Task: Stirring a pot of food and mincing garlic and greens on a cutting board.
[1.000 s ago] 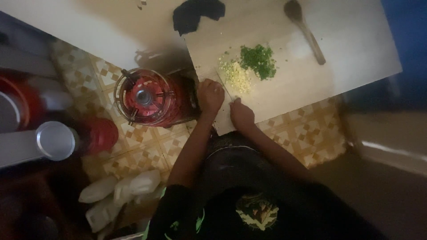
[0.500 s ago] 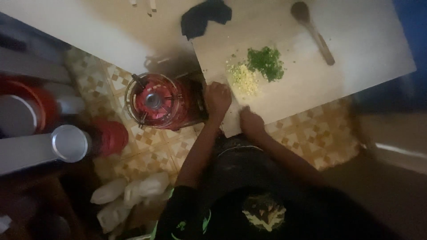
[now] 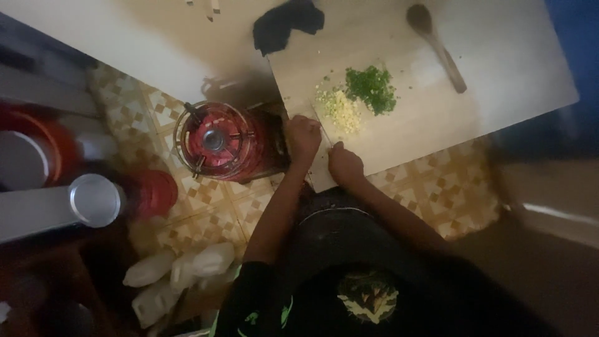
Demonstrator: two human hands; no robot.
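Hands meet at the near edge of a pale cutting board (image 3: pixel 437 118), seen from overhead. The left hand (image 3: pixel 304 136) is curled shut at the board's near left corner, seemingly pressing down on something; what it grips cannot be told in the dim light. The right hand (image 3: pixel 344 163) is also closed, just beside it, and a thin line between the two may be a knife, though this is unclear. Directly beyond the hands lie a yellowish chopped heap (image 3: pixel 340 111) and a green herb heap (image 3: pixel 372 87), touching each other and pushed away from the edge, probably to keep the cutting spot free. A wooden spoon (image 3: pixel 437 43) rests well apart at the board's far side, out of the way. A dark cloth (image 3: pixel 287 22) lies at the far left corner. Left of the board, a red stove (image 3: pixel 215 140) stands on the patterned floor (image 3: pixel 424 187), near enough for reach. White bottles (image 3: pixel 181 271) lie nearer the person's body.
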